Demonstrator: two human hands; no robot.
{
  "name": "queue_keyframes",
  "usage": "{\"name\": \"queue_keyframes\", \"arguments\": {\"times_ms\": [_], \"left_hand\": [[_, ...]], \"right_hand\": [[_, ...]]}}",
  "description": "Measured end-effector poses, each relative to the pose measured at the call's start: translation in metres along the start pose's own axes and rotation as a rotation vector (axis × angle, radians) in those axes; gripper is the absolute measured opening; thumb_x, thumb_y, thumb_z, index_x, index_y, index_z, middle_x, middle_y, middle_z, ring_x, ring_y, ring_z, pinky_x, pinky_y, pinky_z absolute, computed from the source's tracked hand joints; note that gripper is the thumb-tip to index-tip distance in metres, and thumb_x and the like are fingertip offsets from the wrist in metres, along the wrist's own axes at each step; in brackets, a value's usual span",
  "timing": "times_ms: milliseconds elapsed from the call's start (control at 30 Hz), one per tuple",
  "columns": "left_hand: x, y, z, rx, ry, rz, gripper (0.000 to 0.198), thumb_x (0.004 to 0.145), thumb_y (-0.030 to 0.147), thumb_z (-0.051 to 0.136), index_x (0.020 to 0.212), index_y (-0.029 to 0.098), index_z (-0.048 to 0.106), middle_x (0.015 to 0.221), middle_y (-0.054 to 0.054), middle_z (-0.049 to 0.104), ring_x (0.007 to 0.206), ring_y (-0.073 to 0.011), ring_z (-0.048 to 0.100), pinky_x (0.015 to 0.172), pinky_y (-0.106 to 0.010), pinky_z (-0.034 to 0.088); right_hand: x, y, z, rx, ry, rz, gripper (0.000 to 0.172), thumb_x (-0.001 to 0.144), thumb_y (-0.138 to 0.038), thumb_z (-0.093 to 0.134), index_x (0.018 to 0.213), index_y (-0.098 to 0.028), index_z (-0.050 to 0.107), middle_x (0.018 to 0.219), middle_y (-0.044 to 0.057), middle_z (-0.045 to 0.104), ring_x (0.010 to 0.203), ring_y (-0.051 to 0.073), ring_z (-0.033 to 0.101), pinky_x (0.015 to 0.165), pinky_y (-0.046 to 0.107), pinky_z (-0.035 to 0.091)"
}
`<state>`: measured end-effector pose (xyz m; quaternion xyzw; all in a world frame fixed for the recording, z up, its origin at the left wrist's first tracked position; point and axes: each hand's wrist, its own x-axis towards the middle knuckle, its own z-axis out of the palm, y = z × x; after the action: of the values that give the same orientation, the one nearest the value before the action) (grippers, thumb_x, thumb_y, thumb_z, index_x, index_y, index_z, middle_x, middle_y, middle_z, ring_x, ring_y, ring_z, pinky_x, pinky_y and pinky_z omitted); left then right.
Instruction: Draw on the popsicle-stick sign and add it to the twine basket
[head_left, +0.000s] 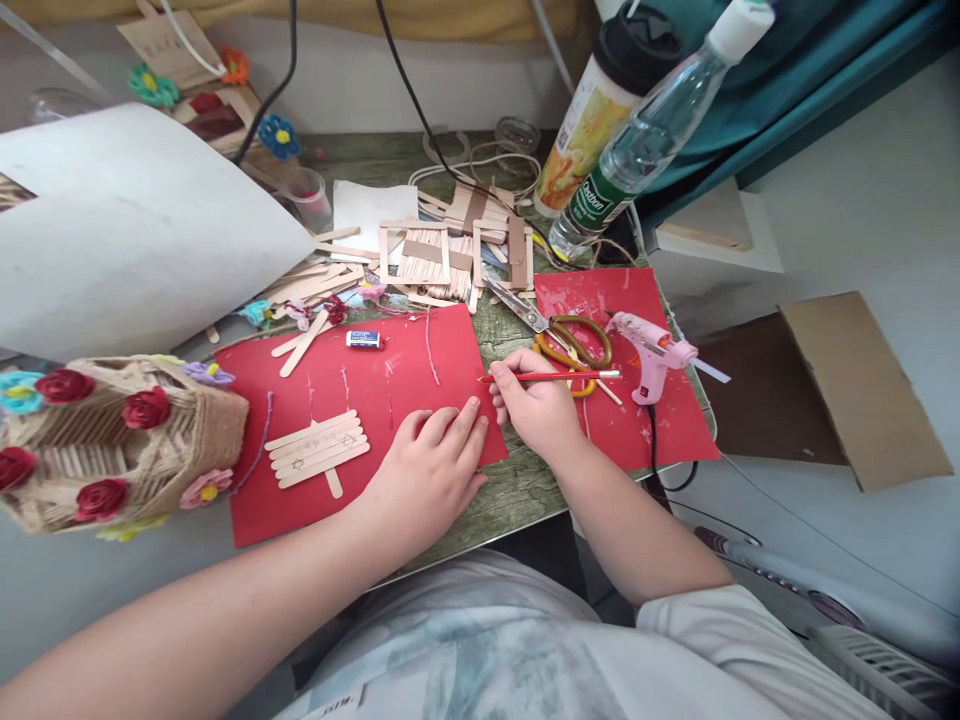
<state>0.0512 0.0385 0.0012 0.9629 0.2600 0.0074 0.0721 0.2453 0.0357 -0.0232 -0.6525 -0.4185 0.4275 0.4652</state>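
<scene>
Your left hand (435,465) lies palm down across the right edge of the red sheet (367,385), its fingers slightly spread. Just off that edge, your right hand (534,405) pinches a red pencil (559,376) between thumb and fingers, gripping near the end that points at the sheet; the white end sticks out past your knuckles, away from the sheet. The stick sign (319,447) lies on the sheet's lower left part, apart from both hands. An eraser (364,340) sits on the sheet's upper part, above the sign.
</scene>
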Motion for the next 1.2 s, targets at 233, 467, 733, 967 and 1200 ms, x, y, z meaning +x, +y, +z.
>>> {"name": "queue_keyframes", "arguments": {"times_ms": [233, 467, 733, 967, 1200], "left_hand": [[-0.0004, -0.0016, -0.0008, 0.003, -0.001, -0.002, 0.057, 0.102, 0.044, 0.038, 0.149, 0.014, 0.049, 0.158, -0.012, 0.049, 0.125, -0.0304, 0.052, 0.101, -0.05, 0.041], [-0.0013, -0.002, 0.0007, -0.015, -0.004, 0.019, 0.055, 0.103, 0.041, 0.035, 0.149, 0.014, 0.05, 0.158, -0.009, 0.049, 0.127, -0.0303, 0.05, 0.102, -0.05, 0.04], [-0.0018, -0.0034, 0.0033, -0.009, 0.002, 0.03, 0.057, 0.102, 0.042, 0.036, 0.148, 0.012, 0.05, 0.158, -0.01, 0.049, 0.128, -0.0306, 0.048, 0.101, -0.051, 0.041], [-0.0021, -0.0023, 0.0056, -0.004, 0.008, 0.02, 0.056, 0.102, 0.043, 0.037, 0.147, 0.013, 0.052, 0.159, -0.009, 0.048, 0.128, -0.0309, 0.048, 0.102, -0.052, 0.04], [-0.0009, -0.0013, 0.0029, -0.004, 0.012, 0.016, 0.056, 0.102, 0.043, 0.039, 0.148, 0.014, 0.051, 0.158, -0.01, 0.049, 0.129, -0.0303, 0.048, 0.103, -0.05, 0.04]], "right_hand": [[0.0005, -0.0044, -0.002, -0.05, -0.015, -0.087, 0.03, 0.096, -0.052, 0.062, 0.092, -0.022, 0.065, 0.076, -0.001, 0.064, 0.051, 0.012, 0.061, 0.052, 0.027, 0.052], [0.0048, -0.0005, -0.0037, -0.123, -0.035, -0.016, 0.037, 0.095, -0.057, 0.06, 0.081, -0.023, 0.058, 0.066, -0.003, 0.061, 0.043, 0.011, 0.054, 0.041, 0.024, 0.044], [0.0051, -0.0013, -0.0025, -0.205, -0.07, -0.035, 0.036, 0.097, -0.052, 0.06, 0.078, -0.022, 0.059, 0.067, -0.001, 0.06, 0.049, 0.011, 0.054, 0.045, 0.024, 0.044], [0.0046, 0.0043, -0.0012, -0.026, 0.024, 0.007, 0.033, 0.097, -0.053, 0.059, 0.081, -0.024, 0.056, 0.062, -0.004, 0.056, 0.041, 0.011, 0.048, 0.038, 0.025, 0.038], [0.0019, -0.0019, -0.0028, -0.237, -0.051, -0.138, 0.03, 0.099, -0.043, 0.059, 0.078, -0.022, 0.061, 0.072, 0.0, 0.064, 0.062, 0.015, 0.059, 0.061, 0.029, 0.049]]}}
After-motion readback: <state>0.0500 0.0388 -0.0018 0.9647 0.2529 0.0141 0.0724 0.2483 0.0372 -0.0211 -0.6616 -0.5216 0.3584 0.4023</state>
